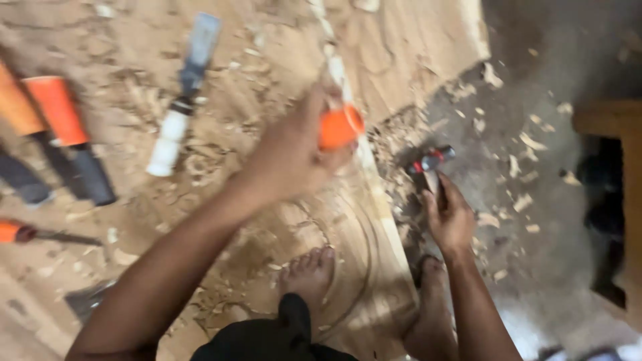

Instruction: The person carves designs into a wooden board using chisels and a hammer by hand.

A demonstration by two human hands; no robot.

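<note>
The chisel (340, 127) with the orange handle sits in the left hand (294, 157) near the middle of the head view, a little toward 12 o'clock. The fingers are closed around the handle, and the pale shaft runs up from it toward 12 o'clock; the picture is blurred there, so its tip cannot be made out. The right hand (449, 217) is at about 3 o'clock from the left one, well apart from it, wrapped around the handle of a hammer (430, 162) with a dark head and a red collar. The hammer head hangs just off the edge of the carved wood panel (267, 220), over the grey floor (535, 167), which is strewn with wood chips.

The panel lies under both bare feet: the left foot (309, 271) rests on the carved curves at 6 o'clock, and the right foot (428, 307) stands just beside the panel's edge. Toward 10 o'clock on the panel lies a chisel with a white handle (170, 137), and at 9 o'clock lie orange-handled tools (60, 110). Another small orange-handled tool (30, 234) lies at 8 o'clock.
</note>
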